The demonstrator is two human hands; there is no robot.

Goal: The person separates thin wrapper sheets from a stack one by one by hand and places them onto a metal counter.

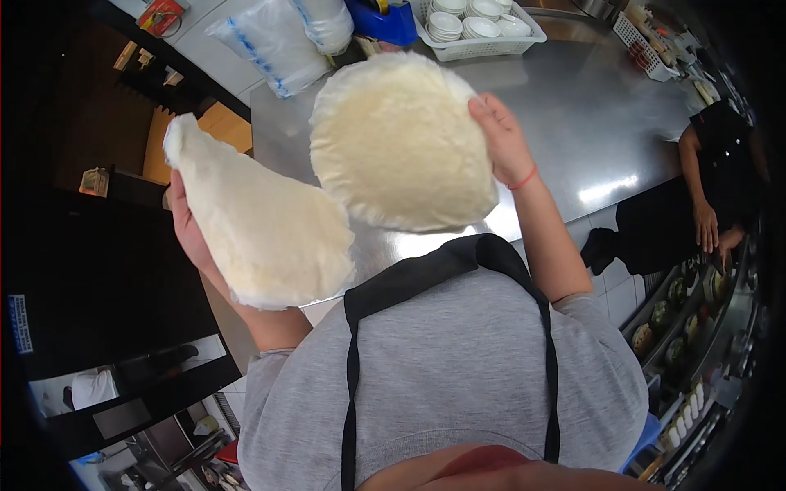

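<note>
My left hand (188,222) is closed on the outer edge of a pale dough sheet (266,229), which hangs tilted, narrow at the top and wider below. A second dough sheet (401,143), round and cream-coloured, faces me in the middle of the view. My right hand (503,143) grips it at its right edge, thumb on the near face and the other fingers mostly hidden behind. Both sheets have ragged, whitish, slightly see-through rims. They are held up over the near part of the steel table, and their lower edges come close to each other.
The steel table (565,106) stretches ahead. At its back are plastic-wrapped packs (274,45), a blue tape dispenser (389,24) and a white basket (491,49) of small bowls. A person in black (712,180) stands at the right by food containers (679,319).
</note>
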